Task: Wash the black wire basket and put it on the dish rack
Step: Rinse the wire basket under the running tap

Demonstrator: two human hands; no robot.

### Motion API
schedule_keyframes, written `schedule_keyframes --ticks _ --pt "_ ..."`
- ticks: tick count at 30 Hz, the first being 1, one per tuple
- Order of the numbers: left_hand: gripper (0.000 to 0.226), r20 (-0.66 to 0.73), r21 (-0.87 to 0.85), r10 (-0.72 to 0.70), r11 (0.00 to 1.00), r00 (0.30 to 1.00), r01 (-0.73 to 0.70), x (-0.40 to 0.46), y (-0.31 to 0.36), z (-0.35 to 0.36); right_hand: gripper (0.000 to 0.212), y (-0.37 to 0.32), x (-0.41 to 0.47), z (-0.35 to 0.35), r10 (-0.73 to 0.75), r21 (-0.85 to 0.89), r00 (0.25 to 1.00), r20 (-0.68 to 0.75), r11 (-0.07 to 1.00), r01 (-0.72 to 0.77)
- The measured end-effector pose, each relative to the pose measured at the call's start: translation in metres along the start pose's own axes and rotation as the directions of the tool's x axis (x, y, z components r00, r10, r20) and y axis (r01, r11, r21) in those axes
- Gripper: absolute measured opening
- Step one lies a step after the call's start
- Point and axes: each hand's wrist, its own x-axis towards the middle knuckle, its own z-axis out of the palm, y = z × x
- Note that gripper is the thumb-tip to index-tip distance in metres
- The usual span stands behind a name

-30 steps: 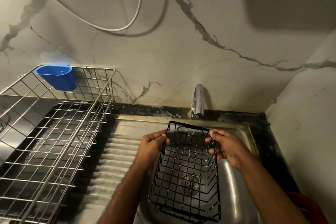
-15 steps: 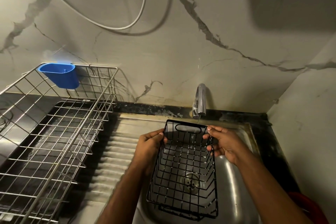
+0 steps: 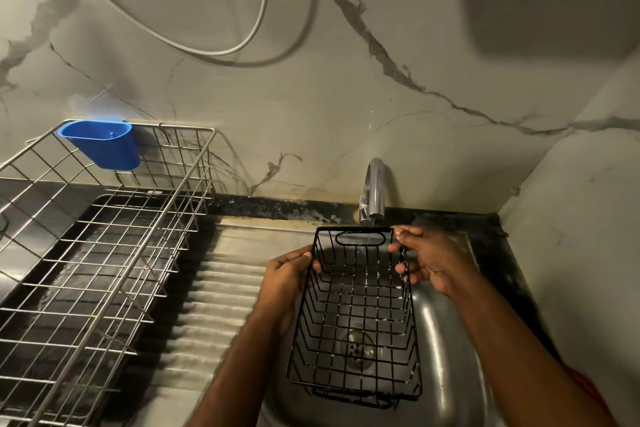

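The black wire basket [image 3: 356, 315] hangs over the steel sink [image 3: 446, 350], its open side towards me and its handle end up under the tap [image 3: 373, 191]. A thin stream of water falls from the tap onto the handle end. My left hand [image 3: 287, 274] grips the basket's left rim near the top. My right hand [image 3: 424, 258] grips the right rim at the top corner. The steel wire dish rack [image 3: 114, 253] stands on a dark tray to the left, with nothing on its grid.
A blue plastic cup holder [image 3: 102, 146] hangs on the rack's far edge. A ribbed drainboard [image 3: 214, 305] lies between rack and sink. White and black cables [image 3: 242, 42] loop on the marble wall. The drain [image 3: 356, 348] shows through the basket. A red object [image 3: 588, 388] sits at lower right.
Both hands have lifted the basket slightly towards the tap; the view has shifted a little. The grip is the same.
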Motion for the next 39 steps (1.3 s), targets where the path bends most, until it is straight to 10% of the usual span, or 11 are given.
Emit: schedule_keyframes --ticks 39 --pt "0.023 0.048 0.078 0.024 0.997 0.999 -0.028 0.0 0.004 0.007 0.017 0.007 -0.019 -0.013 -0.027 0.037 0.999 -0.046 0.999 0.029"
